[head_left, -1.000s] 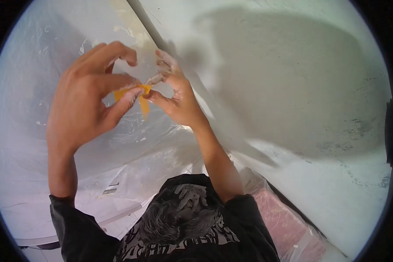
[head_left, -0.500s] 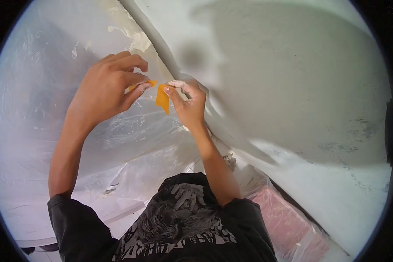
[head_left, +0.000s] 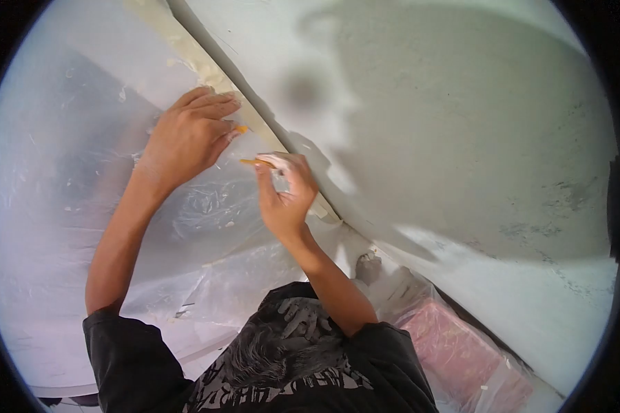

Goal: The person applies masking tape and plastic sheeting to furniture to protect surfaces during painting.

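Note:
My left hand (head_left: 193, 131) is closed, with thumb and fingers pinched around a small orange flat piece (head_left: 242, 129); only its tip sticks out. It is over the plastic sheeting, near the strip of masking tape. Lower and to the right, my right hand (head_left: 289, 186) pinches another thin orange piece (head_left: 256, 162), seen nearly edge-on between thumb and forefinger. The two pieces are a short gap apart. Whitish powder or paste coats the fingertips of both hands.
Clear plastic sheeting (head_left: 207, 206) drapes the surface at left, edged with cream masking tape (head_left: 207, 69). A pale wall (head_left: 461, 138) with grey scuffs rises at right, carrying a large shadow. A pink box-like object (head_left: 455, 344) under plastic lies at lower right.
My right hand has moved down and turned its orange piece from broadside to edge-on. My left hand has shifted slightly right. The gap between the pieces has grown.

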Demonstrator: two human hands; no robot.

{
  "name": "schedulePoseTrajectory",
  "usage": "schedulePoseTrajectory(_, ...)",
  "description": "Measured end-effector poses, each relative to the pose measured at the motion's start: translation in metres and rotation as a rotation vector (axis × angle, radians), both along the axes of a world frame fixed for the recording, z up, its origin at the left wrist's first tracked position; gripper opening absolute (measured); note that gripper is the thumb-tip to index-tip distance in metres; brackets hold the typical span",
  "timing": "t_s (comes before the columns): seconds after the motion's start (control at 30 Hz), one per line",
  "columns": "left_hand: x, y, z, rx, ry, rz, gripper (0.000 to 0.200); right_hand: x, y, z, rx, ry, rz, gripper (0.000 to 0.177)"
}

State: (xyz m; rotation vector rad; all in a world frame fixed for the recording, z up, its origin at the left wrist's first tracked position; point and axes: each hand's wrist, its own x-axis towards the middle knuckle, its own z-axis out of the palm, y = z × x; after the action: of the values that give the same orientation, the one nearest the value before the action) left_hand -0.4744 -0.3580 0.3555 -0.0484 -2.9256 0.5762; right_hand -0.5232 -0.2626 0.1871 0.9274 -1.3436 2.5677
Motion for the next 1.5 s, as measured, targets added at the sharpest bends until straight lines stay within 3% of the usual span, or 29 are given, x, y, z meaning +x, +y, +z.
schedulePoseTrajectory(0.07, 0.001, 0.001, -0.002, 0.004, 0.005, 0.010, 0.011, -0.005, 0.009, 0.001, 0.023, 0.105, -0.370, 0.015)
schedulePoseTrajectory(0.17, 0.006, -0.006, -0.009, 0.034, 0.017, 0.014, 0.010, -0.006, 0.018, -0.001, -0.050, 0.152, -0.511, 0.014)
schedulePoseTrajectory(0.2, 0.006, -0.007, -0.014, 0.050, 0.013, 0.010, 0.009, -0.004, 0.019, 0.000, -0.058, 0.153, -0.508, 0.014)
schedulePoseTrajectory(0.27, 0.004, -0.014, -0.036, 0.051, 0.008, -0.013, 0.009, -0.001, 0.021, 0.002, -0.456, -0.021, -0.436, 0.015)
schedulePoseTrajectory(0.3, 0.003, -0.014, -0.042, 0.063, -0.005, -0.036, 0.008, -0.001, 0.024, 0.007, -0.461, -0.023, -0.432, 0.015)
schedulePoseTrajectory(0.37, 0.004, -0.012, -0.050, 0.056, -0.038, -0.047, 0.010, 0.001, 0.035, 0.019, -0.111, -0.252, -0.032, 0.017)
schedulePoseTrajectory(0.4, 0.004, -0.015, -0.056, 0.034, -0.004, -0.063, 0.010, -0.001, 0.031, 0.026, -0.114, -0.254, -0.038, 0.017)
schedulePoseTrajectory(0.47, 0.005, -0.020, -0.072, 0.013, 0.031, -0.082, 0.013, -0.011, 0.006, 0.046, -0.220, -0.345, 0.220, 0.022)
schedulePoseTrajectory(0.53, 0.005, -0.024, -0.091, 0.349, -0.020, 0.166, 0.019, -0.018, -0.012, 0.057, -0.169, -0.357, 0.260, 0.023)
schedulePoseTrajectory(0.57, 0.005, -0.024, -0.100, 0.347, -0.016, 0.163, 0.019, -0.021, -0.020, 0.062, -0.114, -0.372, 0.304, 0.025)
schedulePoseTrajectory(0.67, -0.001, -0.021, -0.116, 0.329, 0.179, 0.089, 0.039, -0.026, -0.044, 0.069, -0.018, -0.350, 0.262, 0.030)
schedulePoseTrajectory(0.73, -0.006, -0.018, -0.122, 0.598, 0.209, 0.092, 0.059, -0.023, -0.052, 0.076, 0.000, -0.367, 0.173, 0.025)
schedulePoseTrajectory(0.87, -0.011, -0.028, -0.138, 0.654, 0.291, 0.108, 0.064, -0.023, -0.057, 0.080, 0.061, -0.273, -0.042, 0.025)
schedulePoseTrajectory(0.93, -0.011, -0.030, -0.141, 0.779, 0.227, 0.130, 0.061, -0.025, -0.057, 0.082, 0.070, -0.254, -0.062, 0.024)
schedulePoseTrajectory(1.07, -0.012, -0.034, -0.144, 0.786, 0.179, 0.150, 0.060, -0.025, -0.058, 0.087, 0.054, -0.217, -0.097, 0.024)
schedulePoseTrajectory(1.17, -0.012, -0.037, -0.152, 1.082, 0.191, 0.185, 0.058, -0.025, -0.061, 0.085, 0.074, -0.088, -0.251, 0.021)
schedulePoseTrajectory(1.23, -0.009, -0.028, -0.140, 0.646, 0.264, 0.083, 0.058, -0.023, -0.070, 0.077, 0.020, -0.116, -0.271, 0.020)
schedulePoseTrajectory(1.3, -0.009, -0.022, -0.135, 0.646, 0.310, 0.063, 0.058, -0.023, -0.071, 0.075, -0.032, -0.144, -0.289, 0.020)
schedulePoseTrajectory(1.37, -0.010, -0.019, -0.135, 0.648, 0.351, 0.041, 0.057, -0.025, -0.062, 0.077, 0.126, -0.080, -0.431, 0.021)
schedulePoseTrajectory(1.5, -0.018, -0.020, -0.134, 0.525, 0.366, 0.036, 0.072, -0.018, -0.064, 0.071, 0.251, 0.059, -0.479, 0.022)
